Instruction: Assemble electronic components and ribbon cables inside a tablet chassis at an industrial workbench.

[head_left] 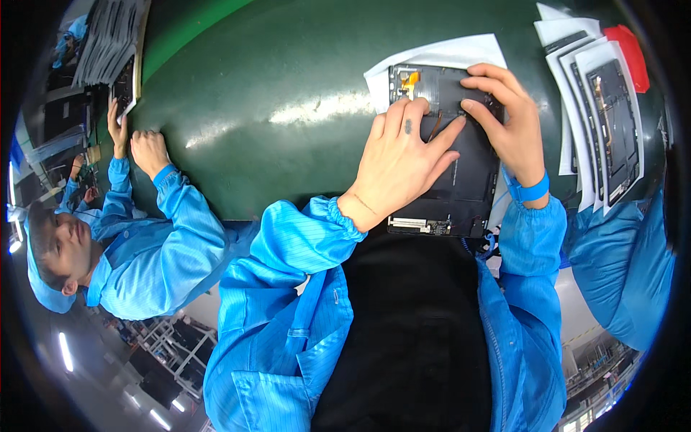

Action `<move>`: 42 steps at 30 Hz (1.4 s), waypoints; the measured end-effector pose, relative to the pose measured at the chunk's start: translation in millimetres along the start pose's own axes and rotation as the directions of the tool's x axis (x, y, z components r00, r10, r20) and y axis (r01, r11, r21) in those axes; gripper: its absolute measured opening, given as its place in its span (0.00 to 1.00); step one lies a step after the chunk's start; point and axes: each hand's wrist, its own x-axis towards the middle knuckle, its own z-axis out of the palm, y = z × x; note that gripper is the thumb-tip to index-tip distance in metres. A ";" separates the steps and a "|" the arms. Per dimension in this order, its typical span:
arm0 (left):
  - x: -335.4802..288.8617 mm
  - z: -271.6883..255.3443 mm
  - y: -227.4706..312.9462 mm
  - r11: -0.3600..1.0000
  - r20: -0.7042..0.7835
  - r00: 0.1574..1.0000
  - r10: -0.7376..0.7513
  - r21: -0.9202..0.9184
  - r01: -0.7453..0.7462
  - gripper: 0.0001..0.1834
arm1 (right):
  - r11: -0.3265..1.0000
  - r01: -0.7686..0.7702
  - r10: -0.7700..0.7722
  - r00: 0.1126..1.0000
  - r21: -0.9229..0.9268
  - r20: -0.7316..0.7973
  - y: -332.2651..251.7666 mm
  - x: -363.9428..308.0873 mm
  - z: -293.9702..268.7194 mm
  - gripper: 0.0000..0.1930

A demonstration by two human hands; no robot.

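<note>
A thin black device panel lies on the green table in front of me, over a white foam sheet. Near its far left corner shows an orange flex cable; a strip of small parts runs along its near edge. My left hand rests on the panel's left part, index finger and thumb apart, the other fingers bent with hidden tips. At the far right side of the panel, my right hand touches the surface, thumb and fingers spread. Neither hand visibly holds anything. A blue band circles my right wrist.
Several similar panels with white sheets are stacked at the right, beside a red item. On the left, a co-worker in blue has both hands at the table, near a pile of thin dark sheets.
</note>
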 end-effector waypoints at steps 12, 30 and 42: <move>39.7 -17.5 -62.5 0.975 -0.148 0.965 -0.218 -0.081 0.207 0.13 | 0.947 -0.068 0.065 0.998 -0.314 -0.020 -26.4 -103.7 -31.1 0.21; 0.5 -90.8 -195.0 0.546 -0.069 0.769 -0.636 -0.744 0.385 0.21 | 0.758 -0.394 0.132 0.873 -0.520 -0.470 21.2 -170.3 -160.0 0.29; 10.3 -83.4 -145.8 0.893 -0.520 0.753 -0.403 -0.405 0.199 0.24 | 0.759 -0.384 0.147 0.888 -0.526 -0.436 73.5 -194.7 -202.9 0.17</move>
